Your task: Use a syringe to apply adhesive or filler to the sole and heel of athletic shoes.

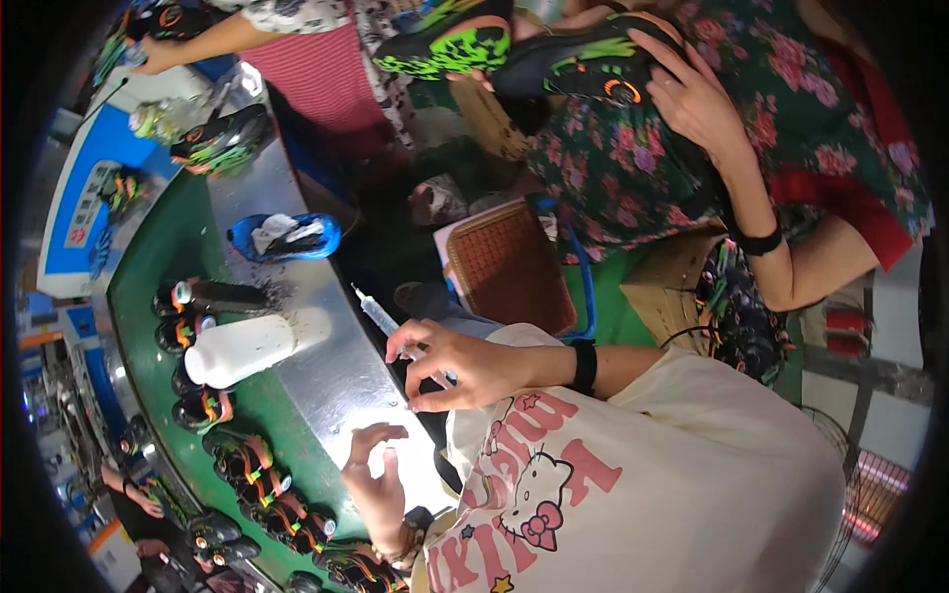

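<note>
In my right hand [460,366], the fingers are curled around a clear syringe [380,316], its narrow tip pointing away over the metal table edge. A black band circles that wrist. My left hand [378,476] hovers by the bright metal tabletop [336,390], thumb and fingers curved apart with nothing visible between them. Beyond the hands is a white plastic bottle [240,350]. Several black shoes with green and orange accents [242,457] line the green conveyor belt [306,450].
A blue oval container [285,237] with crumpled white material stands on the metal edge, near a black-green shoe [222,140]. Someone in a floral garment holds a dark sports shoe [593,64]. A woven-backed chair [509,267] and cardboard box [667,282] stand on the floor.
</note>
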Demonstrator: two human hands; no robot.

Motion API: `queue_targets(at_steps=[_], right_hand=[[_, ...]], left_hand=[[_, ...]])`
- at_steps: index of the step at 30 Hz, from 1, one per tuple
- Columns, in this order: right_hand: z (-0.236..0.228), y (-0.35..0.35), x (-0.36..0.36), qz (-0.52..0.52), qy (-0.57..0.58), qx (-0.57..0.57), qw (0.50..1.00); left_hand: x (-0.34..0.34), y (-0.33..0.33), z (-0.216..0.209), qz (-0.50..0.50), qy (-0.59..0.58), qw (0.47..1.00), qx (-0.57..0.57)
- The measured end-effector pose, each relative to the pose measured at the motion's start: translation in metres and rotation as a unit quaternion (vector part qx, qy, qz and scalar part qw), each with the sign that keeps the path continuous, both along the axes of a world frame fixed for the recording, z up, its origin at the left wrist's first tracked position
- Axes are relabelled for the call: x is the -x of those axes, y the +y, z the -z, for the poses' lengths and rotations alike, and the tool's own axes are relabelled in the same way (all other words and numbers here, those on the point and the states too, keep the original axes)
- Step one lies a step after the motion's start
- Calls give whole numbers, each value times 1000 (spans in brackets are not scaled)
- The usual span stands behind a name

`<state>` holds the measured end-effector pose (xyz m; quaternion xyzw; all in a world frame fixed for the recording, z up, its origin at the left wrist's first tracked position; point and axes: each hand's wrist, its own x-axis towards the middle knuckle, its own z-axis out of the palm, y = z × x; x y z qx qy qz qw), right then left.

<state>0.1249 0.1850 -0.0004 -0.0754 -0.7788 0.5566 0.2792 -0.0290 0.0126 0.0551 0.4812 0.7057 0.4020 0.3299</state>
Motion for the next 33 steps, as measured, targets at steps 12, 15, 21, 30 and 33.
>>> queue_targets(at_steps=[12, 15, 21, 30, 33], right_hand=[[-30, 4, 75, -150, -10, 60, 987], [-27, -6, 86, -169, 6, 11, 986], [-42, -20, 97, -191, -9, -113, 975], [-58, -37, 88, -262, -121, 20, 957], [-54, -41, 83, -249, -78, -10, 965]], left_hand=[[17, 16, -39, -126, 26, 992, -8], [14, 1, -43, -130, 154, 979, -21], [14, -18, -47, -184, 333, 925, -10], [20, -37, -16, -169, 251, 949, -91], [14, -38, -10, -191, 239, 945, -115]])
